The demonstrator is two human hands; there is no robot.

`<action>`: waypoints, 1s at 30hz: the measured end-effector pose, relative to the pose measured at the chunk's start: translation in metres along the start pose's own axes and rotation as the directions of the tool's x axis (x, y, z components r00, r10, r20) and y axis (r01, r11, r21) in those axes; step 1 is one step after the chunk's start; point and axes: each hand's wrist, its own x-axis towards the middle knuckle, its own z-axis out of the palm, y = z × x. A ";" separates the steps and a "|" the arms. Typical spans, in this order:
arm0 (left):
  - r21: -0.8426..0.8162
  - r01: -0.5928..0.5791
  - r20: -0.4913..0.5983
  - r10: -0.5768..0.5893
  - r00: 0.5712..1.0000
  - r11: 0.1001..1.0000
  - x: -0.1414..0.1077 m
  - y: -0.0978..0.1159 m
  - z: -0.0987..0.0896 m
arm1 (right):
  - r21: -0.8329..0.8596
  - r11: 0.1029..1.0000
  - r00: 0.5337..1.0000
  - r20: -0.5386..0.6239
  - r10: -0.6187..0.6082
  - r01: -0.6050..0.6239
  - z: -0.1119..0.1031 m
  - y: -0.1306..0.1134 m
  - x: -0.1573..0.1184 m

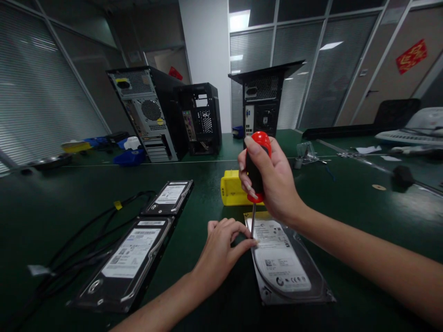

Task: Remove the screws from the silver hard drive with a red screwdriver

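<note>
A hard drive (282, 258) with a white label lies flat on the table in front of me. Over its far left edge, my right hand (268, 175) is wrapped round the red and black handle of a screwdriver (254, 173), whose shaft points down. The thumb and index finger of my left hand (224, 244) pinch the lower end of the shaft, against the drive's left edge. Those fingers hide the tip, and I cannot tell whether a screw is under it. Just beyond the drive stands a yellow plastic bin (231, 189), partly behind my right hand.
Two more hard drives (138, 249) lie end to end on the left, beside black cables (83, 240). Several computer cases (152, 110) stand at the back of the green table (204, 184). A blue bin (129, 157) is at back left, a white keyboard (411, 131) at far right.
</note>
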 end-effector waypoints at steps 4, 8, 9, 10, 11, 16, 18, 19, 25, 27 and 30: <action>-0.033 0.037 0.058 -0.035 0.998 0.999 0.001 0.001 -0.009 | 0.004 1.000 1.000 -0.005 0.009 -0.009 -0.001 0.000 0.000; -0.008 0.045 0.093 -0.044 0.995 0.999 0.004 0.001 -0.021 | 0.005 1.000 1.000 -0.008 0.016 -0.016 -0.001 0.000 0.000; 0.002 0.039 0.096 -0.039 0.995 0.999 0.005 0.001 -0.023 | 0.003 1.000 1.000 -0.008 0.012 -0.012 -0.001 0.000 0.000; 0.011 0.034 0.094 -0.035 0.995 0.999 0.005 0.001 -0.025 | 0.001 1.000 1.000 -0.009 0.009 -0.009 -0.001 0.000 0.000; 0.020 0.028 0.091 -0.029 0.995 0.999 0.005 0.001 -0.026 | -0.001 1.000 1.000 -0.009 0.004 -0.004 -0.001 0.000 0.000; 0.045 0.019 0.090 -0.023 0.996 0.999 0.004 -0.001 -0.025 | 0.006 1.000 1.000 -0.008 -0.012 0.012 0.000 0.001 0.000; 0.047 0.017 0.095 -0.022 0.995 0.999 0.004 -0.002 -0.023 | 0.010 1.000 1.000 -0.006 -0.017 0.017 0.000 0.001 0.000; 0.047 0.016 0.097 -0.021 0.995 0.999 0.005 -0.002 -0.023 | 0.012 1.000 1.000 -0.003 -0.020 0.020 0.000 0.001 0.000; 0.047 0.017 0.106 -0.022 0.994 0.999 0.006 -0.003 -0.022 | 0.007 1.000 1.000 -0.002 -0.012 0.012 0.001 0.000 -0.001; 0.048 0.021 0.110 -0.026 0.994 0.999 0.006 -0.003 -0.023 | 0.007 1.000 1.000 -0.006 -0.012 0.012 0.001 0.000 -0.001; 0.047 0.026 0.107 -0.031 0.994 0.999 0.005 -0.001 -0.023 | 0.005 1.000 1.000 -0.008 -0.016 0.016 0.001 0.001 -0.001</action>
